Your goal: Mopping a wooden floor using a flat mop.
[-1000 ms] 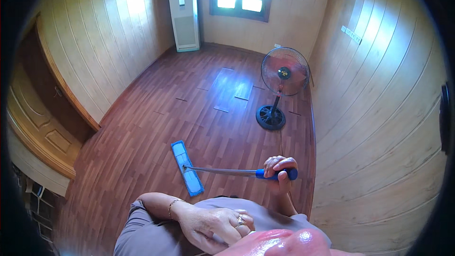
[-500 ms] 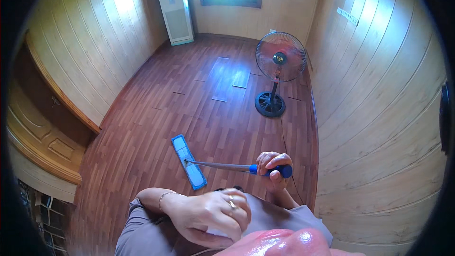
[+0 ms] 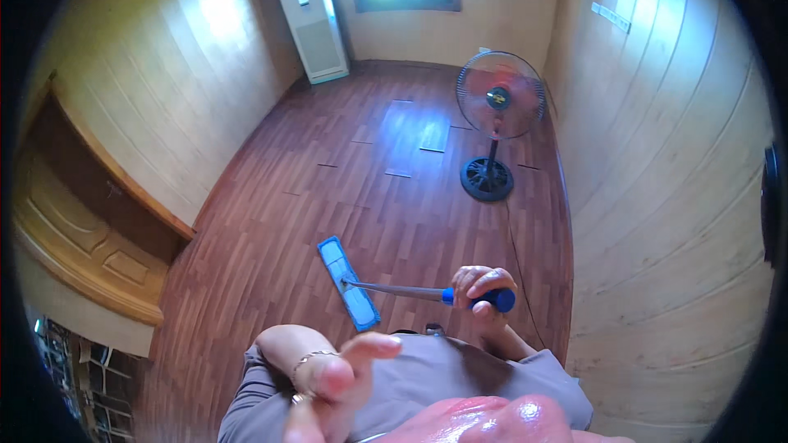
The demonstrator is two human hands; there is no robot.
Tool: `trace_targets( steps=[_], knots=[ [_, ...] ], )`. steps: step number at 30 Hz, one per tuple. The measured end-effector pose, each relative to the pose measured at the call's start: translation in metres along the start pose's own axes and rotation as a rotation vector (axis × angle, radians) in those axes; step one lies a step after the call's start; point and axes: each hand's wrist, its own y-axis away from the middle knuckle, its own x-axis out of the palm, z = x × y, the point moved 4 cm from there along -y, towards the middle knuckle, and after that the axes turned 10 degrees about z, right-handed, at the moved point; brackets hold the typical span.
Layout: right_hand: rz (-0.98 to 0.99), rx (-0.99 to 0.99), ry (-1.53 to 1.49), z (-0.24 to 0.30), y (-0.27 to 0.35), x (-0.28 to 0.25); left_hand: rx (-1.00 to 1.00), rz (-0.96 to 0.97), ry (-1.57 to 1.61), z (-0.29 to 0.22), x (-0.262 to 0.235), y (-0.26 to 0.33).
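Home-like room: wood-plank floor (image 3: pixel 254 230), panelled wall (image 3: pixel 657 205), pedestal fan (image 3: pixel 498 98), floor-standing air conditioner (image 3: pixel 314 29), window (image 3: pixel 404 2), panelled door (image 3: pixel 90 234).

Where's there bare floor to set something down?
One bare patch of floor lies between the mop and the door on the left; another between the mop and the fan. It's crowded on the right, where the right hand grips the mop's handle and the fan's cord runs near the wall.

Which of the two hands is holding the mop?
The right hand: it wraps around the blue grip of the mop. The left hand is apart from the mop.
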Motion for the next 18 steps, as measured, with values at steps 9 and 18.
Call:
trace_targets(
  steps=[9, 18],
  knots=[
    [-0.01, -0.025, 0.031, 0.003, 0.0, 0.001, -0.026, -1.018, 1.607, 0.019, 0.042, 0.001],
    [0.046, 0.02, -0.027, 0.002, 0.004, 0.006, -0.141, 0.093, 2.843, 0.003, 0.015, 0.024]
  ],
)
